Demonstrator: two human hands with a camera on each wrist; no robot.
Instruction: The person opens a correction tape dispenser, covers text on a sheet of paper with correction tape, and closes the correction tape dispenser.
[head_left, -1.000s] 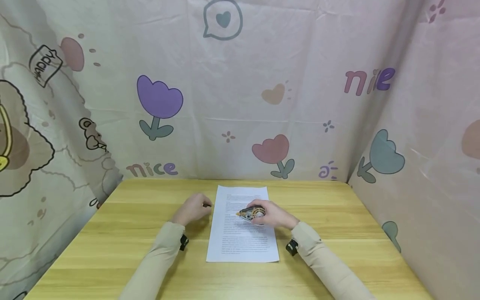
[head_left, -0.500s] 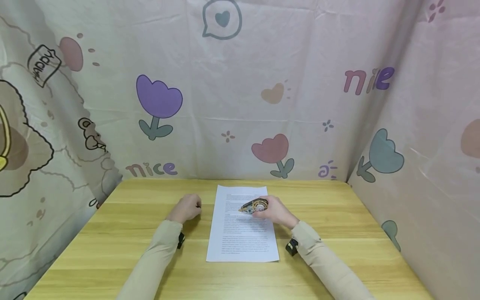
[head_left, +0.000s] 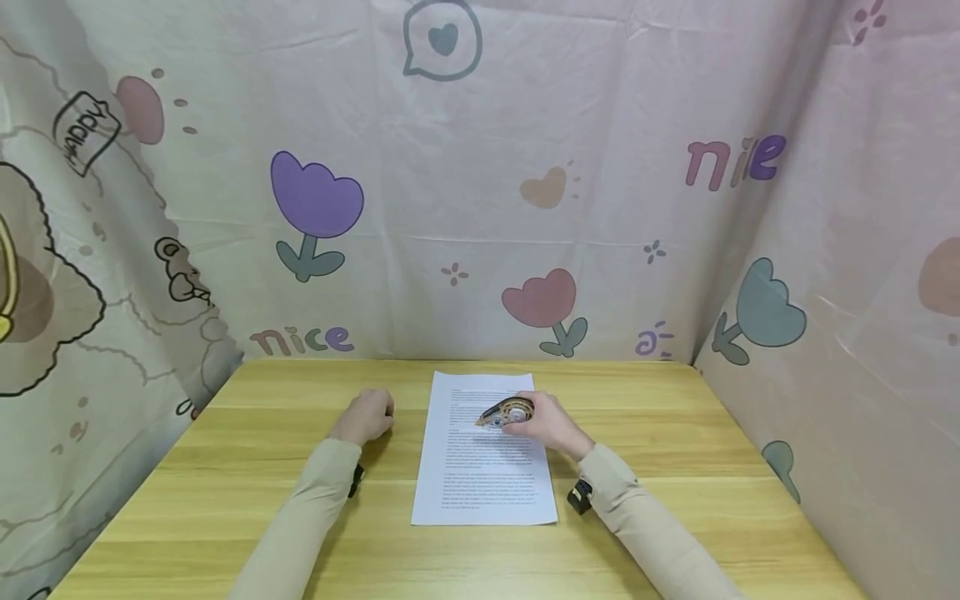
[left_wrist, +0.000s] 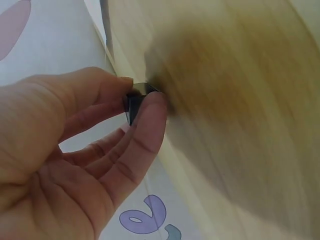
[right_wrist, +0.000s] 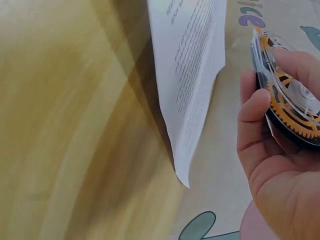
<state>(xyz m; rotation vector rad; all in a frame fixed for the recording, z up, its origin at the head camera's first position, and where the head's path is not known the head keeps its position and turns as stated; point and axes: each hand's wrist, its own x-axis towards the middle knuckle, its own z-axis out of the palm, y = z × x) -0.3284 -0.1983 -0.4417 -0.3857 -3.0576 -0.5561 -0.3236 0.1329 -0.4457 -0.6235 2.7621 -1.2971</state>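
Observation:
My right hand (head_left: 553, 423) grips a correction tape (head_left: 510, 412) above the printed sheet (head_left: 487, 483), its orange tip pointing left. Through the clear casing, orange gears and a white spool show in the right wrist view, where thumb and fingers wrap the dispenser (right_wrist: 295, 107). Left of the paper, my left hand (head_left: 365, 416) is held low over the table. Between its thumb and fingertips, in the left wrist view, it pinches a small dark, see-through cap (left_wrist: 137, 102). That small piece is hidden behind the fingers in the head view.
The sheet lies lengthwise on a yellow wood-grain table (head_left: 645, 533). A printed cloth (head_left: 420, 167) hangs behind the table's far edge and along both sides. A small black device (head_left: 580, 497) sits at the right wrist, another (head_left: 356, 481) at the left.
My left hand has drawn back leftward, away from the paper's edge. The right hand has risen slightly with the correction tape still gripped. The sheet has stayed put.

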